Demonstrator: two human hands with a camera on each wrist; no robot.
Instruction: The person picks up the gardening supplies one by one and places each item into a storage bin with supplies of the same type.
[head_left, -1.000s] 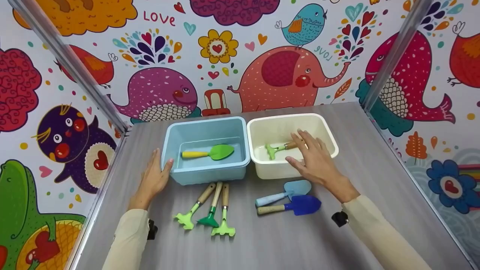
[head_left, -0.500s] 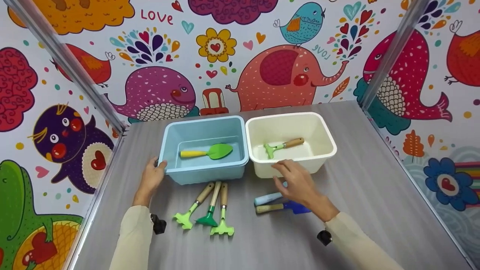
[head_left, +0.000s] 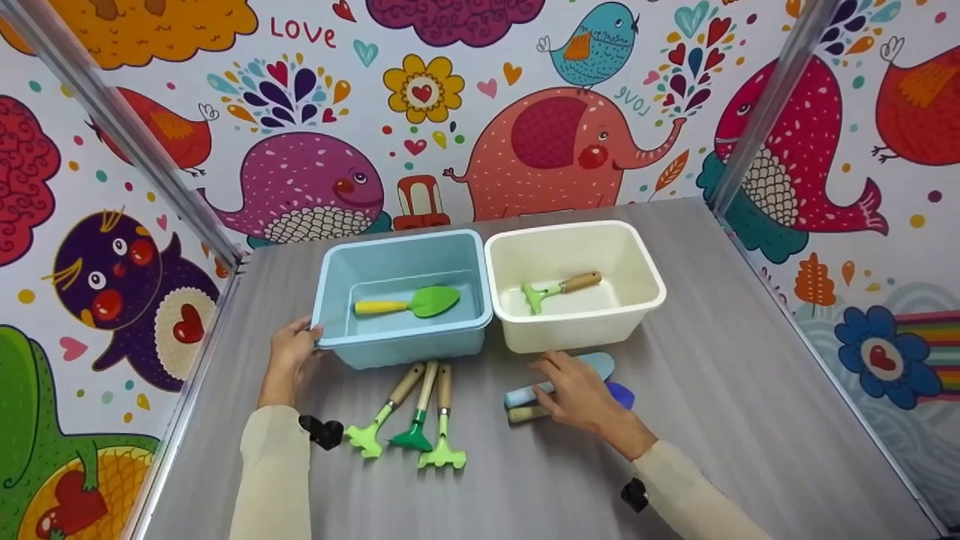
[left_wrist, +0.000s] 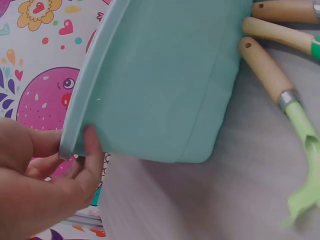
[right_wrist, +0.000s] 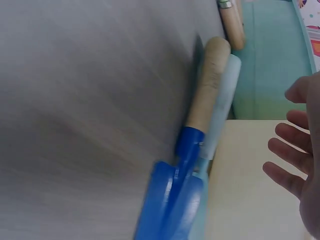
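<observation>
At the front left corner of the blue bin, my left hand pinches the rim; the left wrist view shows thumb and fingers on either side of it. My right hand hovers over two trowels, fingers loosely bent and holding nothing. Beneath it lie a light blue trowel and a dark blue trowel with a wooden handle, both partly hidden in the head view. Inside the blue bin is a green trowel with a yellow handle. The white bin holds a small green rake.
Three wooden-handled tools lie before the blue bin: a light green rake, a dark green tool and another light green rake. Both bins stand side by side on the grey table. Patterned walls bound the back and sides.
My right hand has come back from above the white bin, down and toward the left, to over the two trowels. My left hand has shifted from the blue bin's side to gripping its corner rim.
</observation>
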